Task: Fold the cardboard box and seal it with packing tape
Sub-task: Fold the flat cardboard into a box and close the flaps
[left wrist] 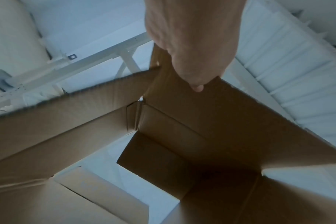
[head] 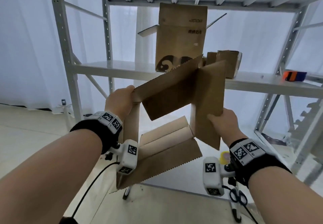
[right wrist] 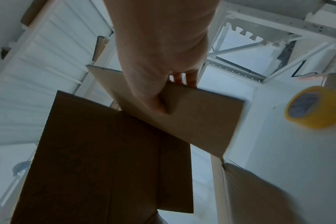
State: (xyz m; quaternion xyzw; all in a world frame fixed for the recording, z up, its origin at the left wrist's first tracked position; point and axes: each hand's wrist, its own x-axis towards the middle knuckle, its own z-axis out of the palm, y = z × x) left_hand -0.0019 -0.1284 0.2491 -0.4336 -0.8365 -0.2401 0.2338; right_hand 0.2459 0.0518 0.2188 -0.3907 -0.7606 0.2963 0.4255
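2 hands are up on the cardboard box (head: 176, 104), which hangs in mid-air in front of the shelf rack (head: 122, 69), opened into a tube you can see straight through. Left hand (head: 120, 101) is clamped on the box's corner at about 10 o'clock, thumb on top, fingers curled round the edge; from the left wrist view the thumb (left wrist: 197, 87) presses down over the cardboard rim. Right hand (head: 225, 122) pinches the lower edge of a side flap (head: 211, 92) at 3 o'clock. The right wrist view shows the thumb (right wrist: 159, 106) flat on the flap's face and fingertips (right wrist: 190, 80) peeking out behind it. That is a firm pinch on both sides, nothing spread open.

Flaps stick out in every direction; the bottom flap (head: 157, 167) at 6 o'clock has a zigzag cut edge. Both wrists carry black bands with white blocks printed in black-and-white square markers.

Out beyond the hands, at 12 o'clock, a tall box (head: 180, 38) stands upright on the shelf with its top flaps open. It carries a line of small print and some characters, too blurred to read, plus a dark swirl graphic low on its face. A smaller box (head: 229, 63) sits just beside it at 1 o'clock. An orange and blue object (head: 295, 76) lies at 2 o'clock on the same shelf. Down at 5 o'clock a yellow tape roll (right wrist: 314, 107) rests on a white surface, with blue-handled scissors (head: 238, 197) near it.
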